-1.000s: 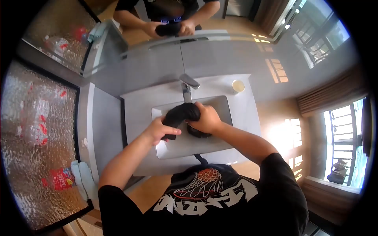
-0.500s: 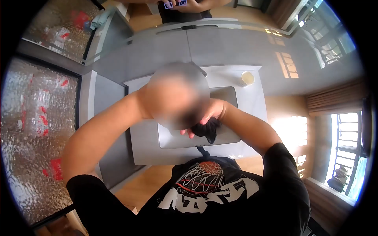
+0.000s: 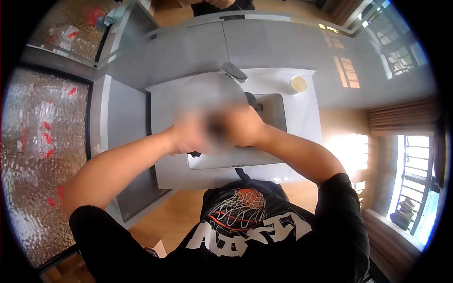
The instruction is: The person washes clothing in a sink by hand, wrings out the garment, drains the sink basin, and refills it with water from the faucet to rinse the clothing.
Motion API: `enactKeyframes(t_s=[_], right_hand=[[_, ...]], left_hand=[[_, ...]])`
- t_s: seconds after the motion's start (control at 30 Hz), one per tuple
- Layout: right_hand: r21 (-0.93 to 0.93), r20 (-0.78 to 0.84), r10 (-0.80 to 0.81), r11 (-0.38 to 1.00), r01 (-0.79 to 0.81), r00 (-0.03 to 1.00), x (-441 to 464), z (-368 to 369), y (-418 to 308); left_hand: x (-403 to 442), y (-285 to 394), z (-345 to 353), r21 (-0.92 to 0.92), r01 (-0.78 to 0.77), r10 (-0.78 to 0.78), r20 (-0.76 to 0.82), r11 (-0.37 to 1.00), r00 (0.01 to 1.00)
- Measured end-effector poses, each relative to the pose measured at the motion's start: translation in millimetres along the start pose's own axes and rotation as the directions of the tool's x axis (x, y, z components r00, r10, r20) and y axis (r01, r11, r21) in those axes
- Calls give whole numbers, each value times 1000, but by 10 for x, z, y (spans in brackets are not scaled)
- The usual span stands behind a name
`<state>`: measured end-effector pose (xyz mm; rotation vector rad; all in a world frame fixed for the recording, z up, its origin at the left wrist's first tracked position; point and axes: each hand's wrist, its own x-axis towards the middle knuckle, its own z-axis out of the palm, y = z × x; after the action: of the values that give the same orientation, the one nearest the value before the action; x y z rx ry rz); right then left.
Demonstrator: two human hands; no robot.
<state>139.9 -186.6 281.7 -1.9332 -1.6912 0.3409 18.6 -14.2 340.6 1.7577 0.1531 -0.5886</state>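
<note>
Both of my hands are close together over the white sink point(image 3: 273, 158), partly covered by a round blur. My left hand point(image 3: 186, 134) is closed on a black cloth point(image 3: 194, 153), and a dark end of it shows below the palm. My right hand point(image 3: 245, 125) is closed on the same cloth, with a dark part sticking out above it. The blur hides most of the fingers and the middle of the cloth. A metal faucet point(image 3: 234, 72) stands behind the hands.
A pale cup point(image 3: 298, 85) stands on the counter point(image 3: 304, 113) right of the faucet. Grey cabinet fronts and a mirror lie beyond. A textured glass panel point(image 3: 47, 165) is at the left, and a barred window point(image 3: 415, 174) at the right.
My left hand has come down from in front of the faucet to beside my right hand. The cloth that hung below my right hand is now mostly hidden. The view has shifted slightly.
</note>
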Motion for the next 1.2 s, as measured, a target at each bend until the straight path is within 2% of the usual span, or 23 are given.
enactKeyframes(t_s=[0.03, 0.07, 0.17, 0.2, 0.3, 0.33, 0.47, 0.5, 0.53, 0.57, 0.6, 0.63, 0.73, 0.83, 0.87, 0.9, 0.97, 1.0, 1.03, 1.1, 1.13, 1.2], right_hand=[[-30, -24, -16, 999, 15, 1000, 12, 68, 71], [-60, -44, -32, 998, 29, 999, 11, 117, 121], [-48, -257, -180, 984, 173, 950, 15, 156, 199], [-31, -302, -211, 977, 212, 930, 24, 168, 216], [-43, -405, -293, 952, 302, 866, 46, 154, 274], [-78, -415, -317, 946, 314, 853, 41, 130, 278], [-123, -433, -360, 932, 342, 826, 32, 49, 334], [-91, -397, -325, 945, 315, 858, 33, 16, 347], [-105, -339, -248, 969, 225, 908, 21, -6, 361], [-130, -283, -172, 982, 140, 944, 27, -30, 354], [-67, -323, -112, 993, 95, 940, 45, -63, 302], [-22, -321, -24, 1000, 18, 947, 47, -63, 266], [111, -284, 224, 973, -200, 932, 45, -137, 111], [282, -287, 315, 930, -234, 905, 57, -205, 61], [305, -259, 345, 915, -263, 902, 65, -270, 1], [380, -291, 374, 890, -252, 881, 92, -329, -87], [514, -354, 429, 832, -210, 831, 169, -432, -295], [546, -402, 435, 820, -170, 806, 211, -478, -370], [586, -371, 470, 788, -191, 801, 248, -542, -443], [660, -302, 533, 715, -230, 791, 329, -697, -622], [656, -340, 565, 715, -241, 752, 372, -767, -762], [738, -328, 583, 649, -184, 743, 399, -815, -893]], left_hand=[[-28, -57, 58, -193, 48, -44, 21, 980, 999], [-15, -89, 180, -320, 172, -189, -24, 932, 982], [-5, -487, 230, -624, 367, -247, 273, 690, 930], [-19, -334, 356, -675, 329, -276, 190, 661, 942], [19, -398, 495, -798, 358, -63, 376, 485, 924], [41, -377, 532, -804, 287, -28, 320, 521, 947], [111, -326, 453, -752, 269, -155, 221, 602, 963], [130, -159, 361, -516, 139, -103, 97, 846, 990], [185, -199, 303, -427, -14, 12, -6, 904, 1000], [238, -238, 245, -305, -159, 130, -112, 939, 985], [289, -261, 187, -163, -278, 242, -212, 947, 947], [328, -255, 138, 296, -426, 502, -265, 855, 823], [153, 18, 114, 231, -77, 180, -465, 970, 867], [233, -196, 144, 298, -421, 514, -573, 857, 638], [309, -300, 172, 321, -598, 645, -606, 734, 466], [421, -414, 234, 216, -689, 595, -712, 692, 374], [529, -710, 372, 106, -691, 545, -704, 715, 455], [597, -856, 479, 200, -625, 592, -617, 755, 518], [632, -793, 631, 357, -647, 701, -587, 674, 406], [799, -695, 880, 80, -782, 649, -613, 618, 450], [886, -603, 955, 40, -797, 602, -678, 602, 421], [994, -450, 1053, -42, -826, 488, -790, 562, 372]])
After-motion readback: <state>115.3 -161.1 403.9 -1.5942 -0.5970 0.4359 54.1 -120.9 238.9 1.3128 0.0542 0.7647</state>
